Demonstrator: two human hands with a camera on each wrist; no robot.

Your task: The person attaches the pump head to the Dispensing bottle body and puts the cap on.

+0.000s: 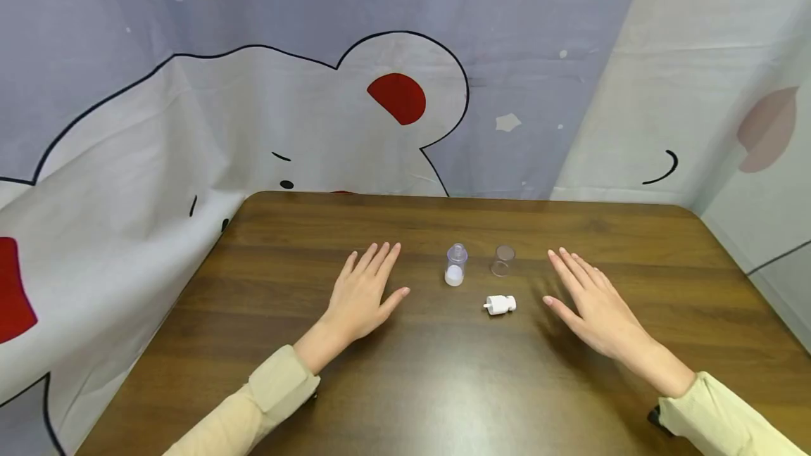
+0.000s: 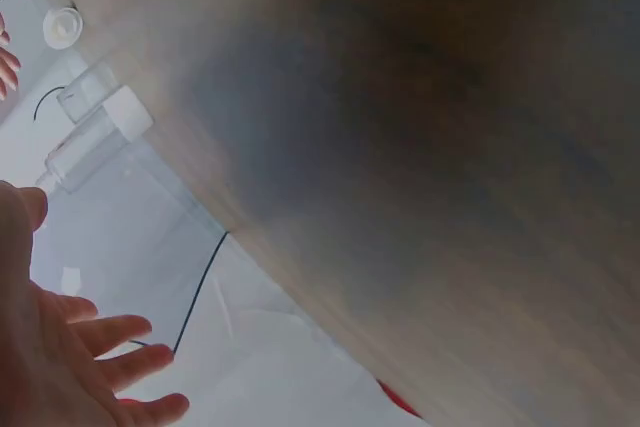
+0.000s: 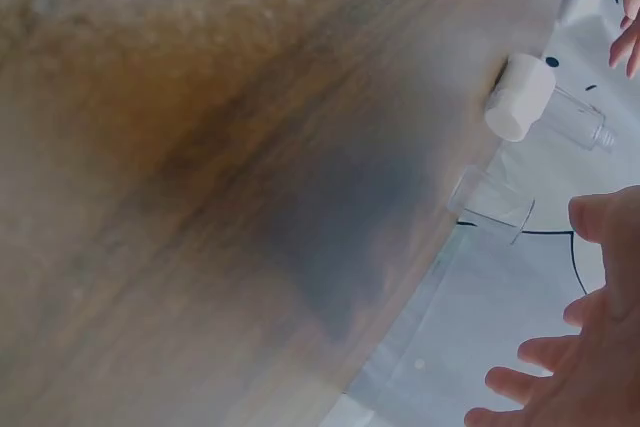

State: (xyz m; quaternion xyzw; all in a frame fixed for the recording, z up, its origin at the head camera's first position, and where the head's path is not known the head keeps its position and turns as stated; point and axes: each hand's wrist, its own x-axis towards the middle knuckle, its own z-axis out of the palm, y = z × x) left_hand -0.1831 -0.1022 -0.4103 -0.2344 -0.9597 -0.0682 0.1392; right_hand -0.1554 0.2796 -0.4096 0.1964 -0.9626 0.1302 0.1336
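A small clear bottle [image 1: 456,259] with a white base stands upright on the wooden table, its threaded neck uncovered. To its right is a clear cylindrical cap [image 1: 503,261]. Nearer the front, a white pump head [image 1: 501,305] lies on its side, a thin stem pointing left. My left hand [image 1: 360,298] is left of the bottle, palm down with fingers spread and nothing held. On the other side, my right hand [image 1: 593,305] hovers right of the pump head and cap, fingers straight and empty, its shadow on the wood below.
The brown wooden table [image 1: 405,385] has rounded far corners. Behind it hangs a printed curtain [image 1: 519,41] with cartoon shapes, which also runs down along the left side. A pale sleeve [image 1: 285,385] covers each forearm.
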